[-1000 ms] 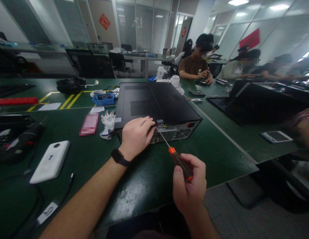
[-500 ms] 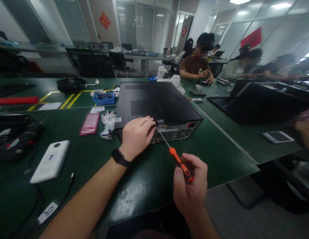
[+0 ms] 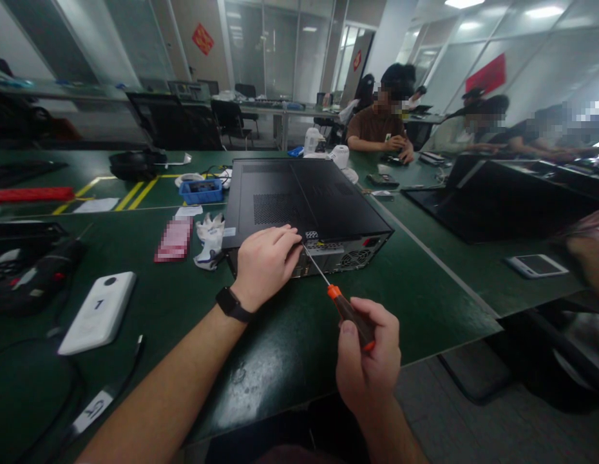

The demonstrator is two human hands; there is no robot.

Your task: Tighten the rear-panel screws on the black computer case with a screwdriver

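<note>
A black computer case (image 3: 275,187) lies flat on the table, its metal rear panel with the fan grille facing me. My right hand (image 3: 370,354) is closed round the orange and dark handle of a screwdriver (image 3: 353,319). The screwdriver's thin shaft slants up to the left, and its tip meets the top edge of the rear panel. At that same edge rests my left hand (image 3: 268,261), a dark watch on its wrist. Its fingers are pressed together beside the tip; whatever they pinch, if anything, is hidden.
Left of the case are a white glove (image 3: 210,241), a pink packet (image 3: 174,238) and a blue bin (image 3: 201,191). A white power bank (image 3: 99,314) and cables lie nearer. To the right are a phone (image 3: 538,265) and a dark panel (image 3: 497,200). A co-worker (image 3: 379,122) sits across.
The screwdriver has turned about its own length, so a dark side of the handle now shows where orange was. My right hand has barely shifted; my left hand stays put.
</note>
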